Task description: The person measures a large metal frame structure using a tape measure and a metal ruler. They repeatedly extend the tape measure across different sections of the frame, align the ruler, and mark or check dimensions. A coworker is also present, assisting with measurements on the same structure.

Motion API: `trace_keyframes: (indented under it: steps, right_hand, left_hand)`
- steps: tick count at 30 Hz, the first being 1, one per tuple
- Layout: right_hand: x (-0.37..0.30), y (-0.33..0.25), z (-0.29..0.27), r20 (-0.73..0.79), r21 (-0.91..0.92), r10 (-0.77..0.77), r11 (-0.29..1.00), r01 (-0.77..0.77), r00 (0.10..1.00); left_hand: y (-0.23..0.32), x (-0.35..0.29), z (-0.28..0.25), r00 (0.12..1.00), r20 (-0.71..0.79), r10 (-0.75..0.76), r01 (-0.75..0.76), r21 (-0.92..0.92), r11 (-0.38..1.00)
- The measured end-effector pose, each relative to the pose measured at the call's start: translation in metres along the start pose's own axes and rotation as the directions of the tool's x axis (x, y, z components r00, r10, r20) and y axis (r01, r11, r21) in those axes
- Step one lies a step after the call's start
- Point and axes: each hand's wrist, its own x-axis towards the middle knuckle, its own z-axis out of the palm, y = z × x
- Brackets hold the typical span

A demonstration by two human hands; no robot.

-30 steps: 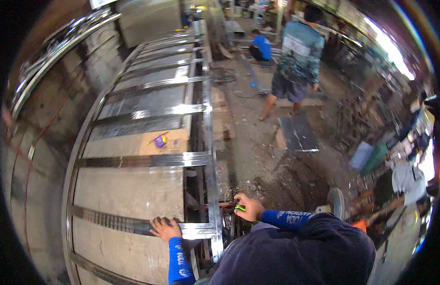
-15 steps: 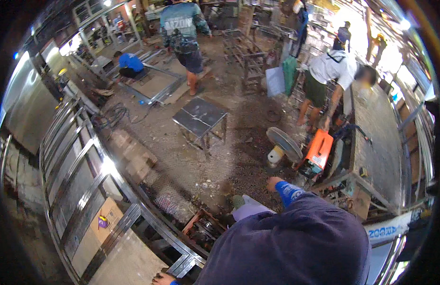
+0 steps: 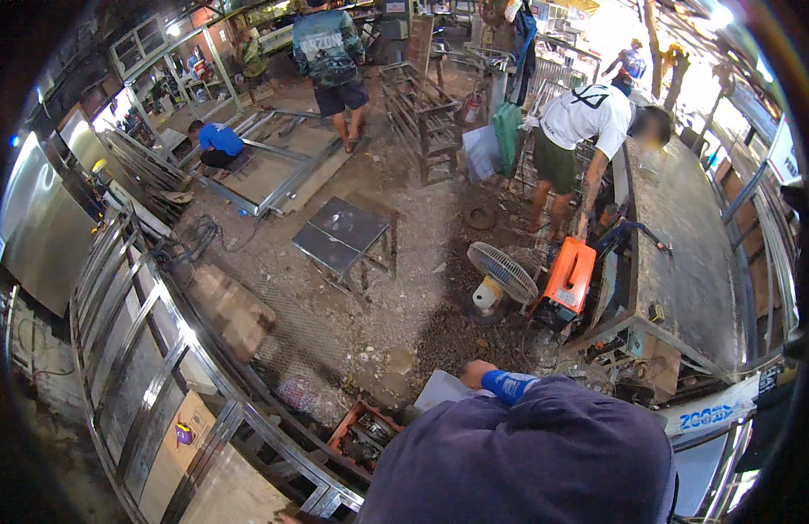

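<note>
My right hand [image 3: 477,374], below a blue sleeve, is over a pale grey flat thing [image 3: 444,389] whose kind I cannot make out. Its fingers are too small and turned away to read. Only a sliver of my left hand [image 3: 287,518] shows at the lower edge, beside the shiny metal frame [image 3: 238,421]; its fingers are cut off. On a piece of cardboard within that frame lies a purple and yellow tape measure [image 3: 185,434]. Between frame and body stands a reddish box [image 3: 341,434] with metal pieces in it.
A white fan [image 3: 500,272] stands ahead, near an orange machine [image 3: 568,278] touched by a bending co-worker [image 3: 588,118]. A long workbench [image 3: 697,262] runs along the right. A low dark-topped table [image 3: 341,234] is mid-floor. Further back, people are near a metal frame [image 3: 286,188].
My view has shifted, and my left hand has almost left it at the bottom. My right hand has moved left and nearer my body. The person at the back has walked farther off.
</note>
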Motion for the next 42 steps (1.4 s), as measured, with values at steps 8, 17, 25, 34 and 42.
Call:
trace_keyframes:
  steps: [8,17,25,34,42]
  right_hand:
    - [-0.102,-0.187,-0.09,-0.257,0.225,-0.694,0.634,0.74,0.672]
    - [-0.292,-0.168,-0.1,-0.202,-0.121,-0.975,-0.073,0.99,-0.096]
    - [-0.438,-0.136,-0.042,0.129,0.561,-0.902,-0.277,0.78,-0.413]
    - [-0.512,-0.104,-0.029,0.144,0.721,-0.801,-0.317,0.617,-0.581]
    - [-0.624,-0.057,-0.003,0.121,0.964,-0.766,-0.061,0.259,-0.631]
  left_hand:
    - [0.274,-0.074,-0.124,0.433,0.823,0.369,0.85,-0.509,0.138]
    - [0.36,-0.182,-0.225,0.599,0.718,0.355,0.801,-0.527,-0.285]
    - [0.249,-0.127,-0.205,0.957,0.276,0.089,-0.034,-0.196,0.98]
    - [0.108,-0.157,-0.355,0.809,0.587,-0.03,-0.267,0.412,0.871]
    - [-0.013,-0.201,-0.465,0.85,0.521,-0.074,-0.287,0.577,0.765]
